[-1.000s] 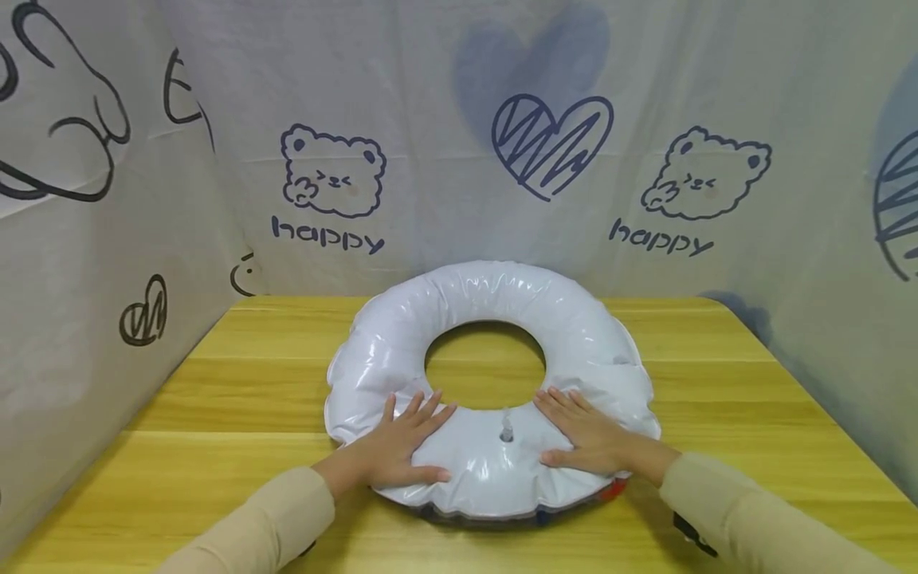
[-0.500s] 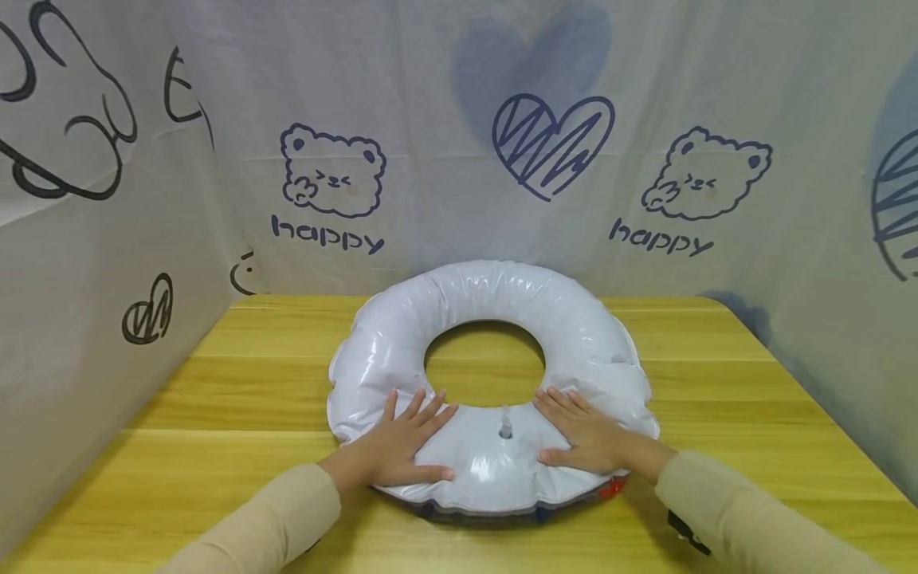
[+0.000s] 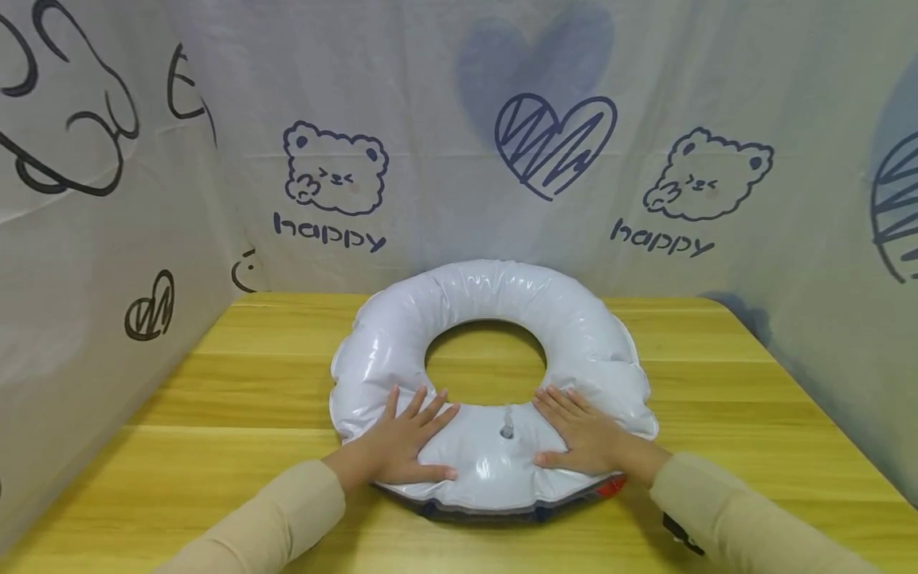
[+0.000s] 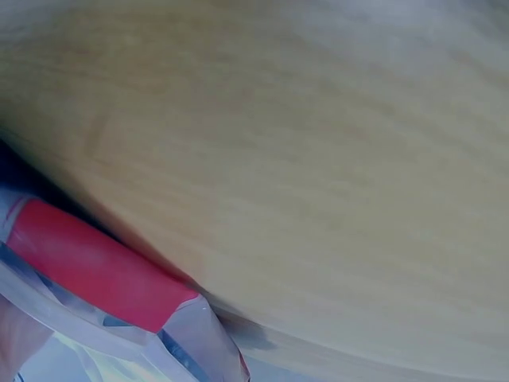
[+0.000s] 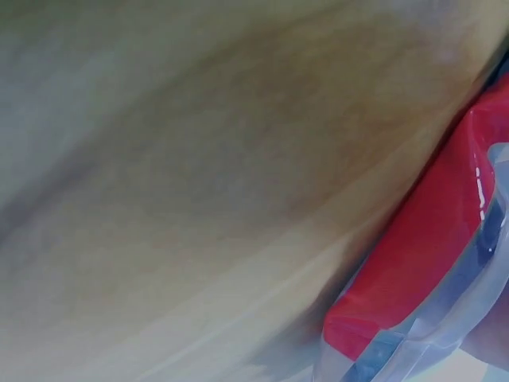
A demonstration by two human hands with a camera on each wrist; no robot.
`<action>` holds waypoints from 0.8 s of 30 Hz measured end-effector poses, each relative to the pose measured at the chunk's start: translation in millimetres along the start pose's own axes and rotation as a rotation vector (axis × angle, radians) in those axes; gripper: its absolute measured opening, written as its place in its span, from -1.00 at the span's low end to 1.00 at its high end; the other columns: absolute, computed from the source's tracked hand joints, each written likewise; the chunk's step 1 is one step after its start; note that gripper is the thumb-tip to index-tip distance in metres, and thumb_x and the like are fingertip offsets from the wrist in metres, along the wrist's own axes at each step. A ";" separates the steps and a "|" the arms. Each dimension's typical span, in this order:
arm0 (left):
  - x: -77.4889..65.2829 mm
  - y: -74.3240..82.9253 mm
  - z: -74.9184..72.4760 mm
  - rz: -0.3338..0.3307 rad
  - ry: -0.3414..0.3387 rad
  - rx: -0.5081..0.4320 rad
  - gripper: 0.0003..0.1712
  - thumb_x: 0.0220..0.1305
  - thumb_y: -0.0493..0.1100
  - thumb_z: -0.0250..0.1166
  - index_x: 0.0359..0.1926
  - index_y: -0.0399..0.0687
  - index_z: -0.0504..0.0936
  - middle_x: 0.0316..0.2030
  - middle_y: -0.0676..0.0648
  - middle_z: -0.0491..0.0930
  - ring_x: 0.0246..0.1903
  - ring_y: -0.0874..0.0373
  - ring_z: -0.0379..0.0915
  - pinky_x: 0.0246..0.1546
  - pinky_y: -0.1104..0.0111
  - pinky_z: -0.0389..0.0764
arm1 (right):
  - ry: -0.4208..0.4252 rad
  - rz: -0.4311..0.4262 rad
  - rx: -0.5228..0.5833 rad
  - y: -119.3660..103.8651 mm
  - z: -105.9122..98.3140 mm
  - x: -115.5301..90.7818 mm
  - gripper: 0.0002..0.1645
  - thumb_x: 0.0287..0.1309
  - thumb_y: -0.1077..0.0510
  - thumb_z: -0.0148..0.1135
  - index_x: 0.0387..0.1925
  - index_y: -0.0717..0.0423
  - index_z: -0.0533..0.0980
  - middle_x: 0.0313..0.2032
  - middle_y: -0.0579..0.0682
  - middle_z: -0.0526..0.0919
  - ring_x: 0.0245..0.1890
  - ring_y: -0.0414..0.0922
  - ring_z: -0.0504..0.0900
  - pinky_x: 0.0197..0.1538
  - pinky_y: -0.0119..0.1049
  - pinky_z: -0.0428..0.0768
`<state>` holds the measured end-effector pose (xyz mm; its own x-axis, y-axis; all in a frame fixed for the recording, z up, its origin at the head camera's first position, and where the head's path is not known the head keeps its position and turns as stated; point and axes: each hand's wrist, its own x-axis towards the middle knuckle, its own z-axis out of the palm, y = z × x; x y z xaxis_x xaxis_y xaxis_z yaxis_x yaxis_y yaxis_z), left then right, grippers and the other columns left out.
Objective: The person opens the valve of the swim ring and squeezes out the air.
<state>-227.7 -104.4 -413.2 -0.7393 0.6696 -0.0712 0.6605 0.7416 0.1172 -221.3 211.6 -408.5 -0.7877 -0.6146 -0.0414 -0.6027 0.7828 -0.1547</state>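
Note:
A white inflatable swim ring (image 3: 495,291) lies flat on the wooden table, puffed up with some creases. Its clear valve (image 3: 507,430) stands up on the near side, between the hands. My left hand (image 3: 405,442) rests with spread fingers on the near left part of the ring. On the near right part lies my right hand (image 3: 584,434), palm down with the fingers straight. Both wrist views look past the hands at the ring's underside edge, where a red patch (image 4: 95,267) shows at left and another red patch (image 5: 421,247) at right.
The yellow wooden table (image 3: 237,399) reaches out on both sides of the ring. Behind it and along the sides hangs a white cloth (image 3: 445,159) printed with hearts and bears. Beige sleeves (image 3: 265,518) cover the forearms.
Hands and ring have barely moved. The near edge of the ring shows slightly more of its dark underside, and the head view has shifted a little.

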 end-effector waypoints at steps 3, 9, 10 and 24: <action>0.4 1.2 -0.2 -0.006 -0.006 0.024 0.01 0.13 0.49 -0.04 0.45 0.10 -0.08 0.46 -0.13 -0.18 0.42 -0.24 -0.34 0.28 -0.27 -0.36 | -0.001 0.005 -0.024 -1.4 0.2 -0.1 0.03 0.16 -0.35 -0.02 0.36 0.32 0.05 0.41 0.22 0.03 0.43 0.15 -0.06 0.39 0.05 -0.11; 0.8 5.8 -3.6 -0.010 -0.010 0.062 0.01 0.12 0.48 -0.03 0.45 0.07 -0.03 0.46 -0.15 -0.14 0.42 -0.24 -0.30 0.28 -0.28 -0.30 | -0.003 0.016 -0.055 -0.3 4.1 1.9 0.04 0.15 -0.38 -0.04 0.37 0.30 0.05 0.42 0.19 0.01 0.44 0.13 -0.08 0.41 0.02 -0.12; 1.0 6.2 -3.7 -0.012 -0.010 0.069 0.01 0.12 0.47 -0.02 0.44 0.07 -0.02 0.46 -0.15 -0.13 0.42 -0.24 -0.30 0.28 -0.28 -0.29 | -0.005 0.019 -0.059 -0.2 4.4 2.3 0.04 0.15 -0.39 -0.04 0.37 0.29 0.05 0.43 0.18 0.01 0.45 0.12 -0.09 0.41 0.01 -0.13; 3.4 10.4 -3.8 -0.025 -0.025 0.148 0.00 0.10 0.49 -0.02 0.43 0.10 0.02 0.45 -0.15 -0.11 0.42 -0.24 -0.28 0.29 -0.26 -0.25 | 0.045 0.012 -0.113 -2.0 7.3 2.6 0.05 0.13 -0.42 -0.06 0.36 0.29 0.09 0.41 0.19 0.06 0.43 0.12 -0.03 0.41 -0.01 -0.09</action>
<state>-223.9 -94.6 -408.5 -0.7532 0.6505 -0.0975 0.6556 0.7544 -0.0320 -221.2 207.8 -415.5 -0.7986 -0.6019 0.0017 -0.6014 0.7978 -0.0423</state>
